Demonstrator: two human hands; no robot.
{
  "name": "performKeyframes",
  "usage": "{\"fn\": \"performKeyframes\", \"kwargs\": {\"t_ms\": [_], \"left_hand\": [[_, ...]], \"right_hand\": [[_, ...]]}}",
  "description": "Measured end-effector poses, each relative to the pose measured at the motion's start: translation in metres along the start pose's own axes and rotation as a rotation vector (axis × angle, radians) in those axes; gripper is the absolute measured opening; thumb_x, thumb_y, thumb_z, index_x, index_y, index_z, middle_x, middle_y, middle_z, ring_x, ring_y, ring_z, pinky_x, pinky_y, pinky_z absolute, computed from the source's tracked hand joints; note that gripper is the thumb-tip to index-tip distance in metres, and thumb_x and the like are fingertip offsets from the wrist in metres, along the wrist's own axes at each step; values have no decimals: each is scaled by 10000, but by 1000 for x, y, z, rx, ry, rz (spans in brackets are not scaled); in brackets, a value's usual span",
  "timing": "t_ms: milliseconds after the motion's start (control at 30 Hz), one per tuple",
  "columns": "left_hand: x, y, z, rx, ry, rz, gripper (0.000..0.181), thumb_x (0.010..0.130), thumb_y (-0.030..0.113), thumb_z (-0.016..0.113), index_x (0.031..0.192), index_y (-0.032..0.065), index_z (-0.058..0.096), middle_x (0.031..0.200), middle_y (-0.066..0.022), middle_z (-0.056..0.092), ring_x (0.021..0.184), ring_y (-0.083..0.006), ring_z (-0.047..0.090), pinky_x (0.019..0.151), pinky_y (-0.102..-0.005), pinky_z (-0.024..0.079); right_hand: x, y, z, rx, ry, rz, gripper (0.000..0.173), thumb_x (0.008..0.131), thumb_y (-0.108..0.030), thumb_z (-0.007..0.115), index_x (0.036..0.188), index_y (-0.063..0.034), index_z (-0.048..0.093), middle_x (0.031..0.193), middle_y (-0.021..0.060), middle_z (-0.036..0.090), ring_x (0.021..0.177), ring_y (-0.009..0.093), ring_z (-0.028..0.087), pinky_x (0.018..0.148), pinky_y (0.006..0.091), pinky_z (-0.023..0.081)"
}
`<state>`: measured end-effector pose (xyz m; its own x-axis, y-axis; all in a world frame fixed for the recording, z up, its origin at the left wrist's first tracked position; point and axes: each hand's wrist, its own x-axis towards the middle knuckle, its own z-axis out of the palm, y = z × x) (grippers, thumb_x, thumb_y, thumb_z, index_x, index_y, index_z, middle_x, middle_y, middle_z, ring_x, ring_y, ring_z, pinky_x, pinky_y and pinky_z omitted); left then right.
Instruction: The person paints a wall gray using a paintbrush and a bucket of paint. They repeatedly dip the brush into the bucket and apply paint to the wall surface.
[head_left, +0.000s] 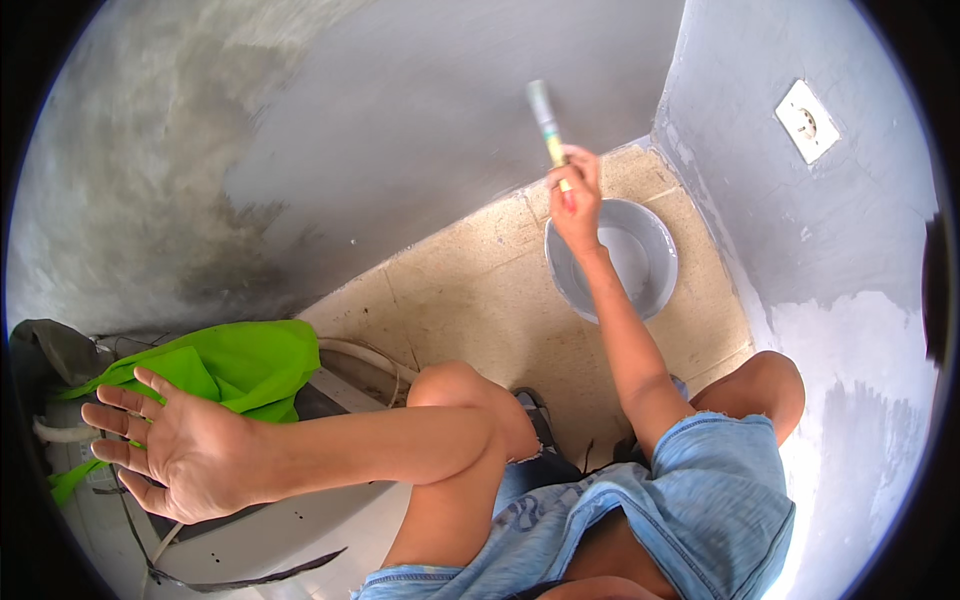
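My right hand (576, 196) grips a paintbrush (553, 142) by its yellow and red handle. The brush is blurred, its bristles pointing up and away, over the wall (450, 105); whether they touch it I cannot tell. Fresh grey paint covers the wall's right part, while the left part is mottled and darker. Below my right wrist, a grey bucket (660, 289) with pale liquid in the bottom sits on the tiled floor (465, 292). My left hand (199, 457) is empty, palm up with fingers spread, its forearm resting across my left knee near a bright green cloth (262, 360).
A white wall socket (808, 122) is set in the right wall (750, 187), which is painted grey above and paler below. Under the green cloth lies a white appliance-like casing (247, 555) with a hose and cables (375, 352). A dark bag-like item (56, 352) is at far left.
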<state>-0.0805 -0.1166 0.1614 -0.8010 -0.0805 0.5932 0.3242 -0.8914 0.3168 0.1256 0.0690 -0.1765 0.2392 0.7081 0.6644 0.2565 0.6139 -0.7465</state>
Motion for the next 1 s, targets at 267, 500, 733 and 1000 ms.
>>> {"fn": "performKeyframes", "kwargs": {"t_ms": [267,500,733,1000], "left_hand": [[-7,6,15,8,43,45,312,890,233,448,1078,9,557,1245,-203,555,1248,-337,458,1117,-527,202],[-6,16,16,-2,17,51,318,894,236,442,1079,4,555,1238,-205,559,1239,-340,468,1106,-524,228],[-9,23,22,34,-30,86,343,894,245,446,1100,-14,540,1238,-222,550,1228,-349,478,1071,-519,298],[-33,31,45,69,-106,128,376,897,244,443,1145,-33,506,1274,-254,496,1245,-363,471,1071,-521,303]], "right_hand": [[-24,-26,71,100,-13,12,212,745,152,573,801,-52,588,1195,128,437,1122,292,539,869,387,511],[-62,-72,98,423,-608,-22,178,748,145,590,795,-26,575,1237,96,444,1122,266,549,906,357,537],[-3,13,2,129,-279,46,210,739,170,573,784,-34,583,1159,108,504,1082,254,584,834,349,522],[-12,33,1,-65,220,126,260,707,165,599,832,-63,597,1164,116,465,1065,287,570,824,369,510]]}}
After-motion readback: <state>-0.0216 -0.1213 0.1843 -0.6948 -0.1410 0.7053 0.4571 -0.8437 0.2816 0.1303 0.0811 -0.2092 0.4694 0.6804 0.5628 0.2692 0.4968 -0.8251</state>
